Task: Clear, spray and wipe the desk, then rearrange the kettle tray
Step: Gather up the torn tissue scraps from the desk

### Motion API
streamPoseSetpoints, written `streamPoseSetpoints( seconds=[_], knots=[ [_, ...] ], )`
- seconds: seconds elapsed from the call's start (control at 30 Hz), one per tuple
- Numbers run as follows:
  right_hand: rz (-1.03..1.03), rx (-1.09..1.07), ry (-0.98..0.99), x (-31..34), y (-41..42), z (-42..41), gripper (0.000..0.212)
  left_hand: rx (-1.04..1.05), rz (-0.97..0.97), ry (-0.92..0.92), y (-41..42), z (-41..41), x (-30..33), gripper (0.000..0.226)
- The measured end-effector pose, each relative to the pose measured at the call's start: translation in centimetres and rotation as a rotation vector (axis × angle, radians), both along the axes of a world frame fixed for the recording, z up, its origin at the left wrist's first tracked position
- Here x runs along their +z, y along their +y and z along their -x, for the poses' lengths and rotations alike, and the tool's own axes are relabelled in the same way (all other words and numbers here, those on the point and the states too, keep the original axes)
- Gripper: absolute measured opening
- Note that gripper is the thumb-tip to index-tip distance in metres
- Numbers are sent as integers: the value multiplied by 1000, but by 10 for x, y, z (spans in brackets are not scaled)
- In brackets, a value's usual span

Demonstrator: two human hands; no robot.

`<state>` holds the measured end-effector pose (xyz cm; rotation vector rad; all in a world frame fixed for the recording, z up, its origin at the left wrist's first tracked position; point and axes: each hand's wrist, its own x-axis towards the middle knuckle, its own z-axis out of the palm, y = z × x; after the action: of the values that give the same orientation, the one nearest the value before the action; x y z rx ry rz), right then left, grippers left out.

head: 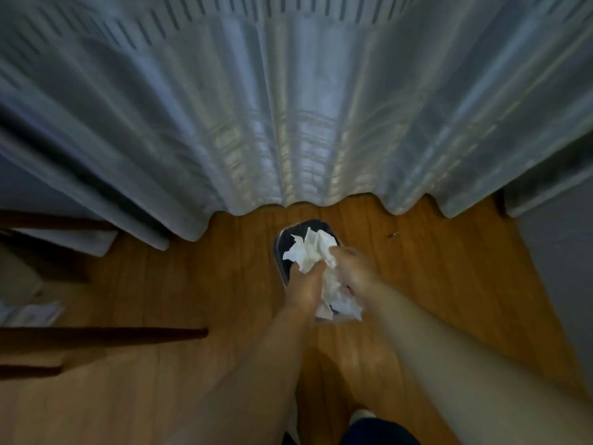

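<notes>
- Crumpled paper [313, 252]: white, thin, matt, heavily creased.
- Bin [279, 252]: dark with a smooth, faintly shiny rim; whether plastic or metal cannot be told.
- Floor [160, 284]: wood boards, warm brown, smooth with a soft sheen.
- Curtain [288, 123]: pale sheer cloth in soft folds, slightly lustrous.
- Chair legs [102, 335]: dark wood, matt.

A bin [279, 252] stands on the floor [160, 300], just before the hem of a curtain [288, 123] that hangs across the far side. Crumpled paper [309, 252] sits over the bin's mouth, between the left hand [305, 284] and the right hand [351, 268], both touching it. Chair legs [102, 335] reach in from the left. A small scrap [393, 234] lies on the floor right of the bin.
</notes>
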<state>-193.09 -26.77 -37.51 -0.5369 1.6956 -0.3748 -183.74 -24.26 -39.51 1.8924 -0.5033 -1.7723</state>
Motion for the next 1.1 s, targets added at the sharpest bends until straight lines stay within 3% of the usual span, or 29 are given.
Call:
streamPoseSetpoints(
  seconds=[0.1,0.3,0.33,0.43,0.5,0.57,0.67,0.77,0.83,0.97,1.1],
  knots=[
    [-13,-1,17,-61,-14,-3,24,-34,-17,-43,-19,0,-57,22],
    [-71,61,-10,-134,-32,-10,56,22,-112,-42,-45,-1,-126,79],
    [-76,66,-29,-138,-31,-11,60,20,-121,-48,-46,-4,-131,77],
    [-70,90,-31,-167,-29,-6,73,-4,-122,-59,-46,-8,-113,44],
    [-63,104,-31,-170,-24,-1,69,-32,-141,-58,-41,-10,-99,47],
    [-83,122,5,-121,-16,-4,58,-63,-157,-77,-33,-12,-88,56],
    [-81,165,22,-65,-5,-2,27,-140,-154,-129,-22,-21,-43,41],
    [-71,244,25,-11,7,1,12,-216,-160,-172,-8,-33,15,33],
    [-23,350,80,26,17,2,15,-295,-144,-190,6,-43,56,31],
    [32,785,247,102,48,5,23,-540,-158,-320,52,-62,149,26],
    [-32,1133,316,175,86,9,33,-545,-219,-426,105,-79,237,37]
  ],
)
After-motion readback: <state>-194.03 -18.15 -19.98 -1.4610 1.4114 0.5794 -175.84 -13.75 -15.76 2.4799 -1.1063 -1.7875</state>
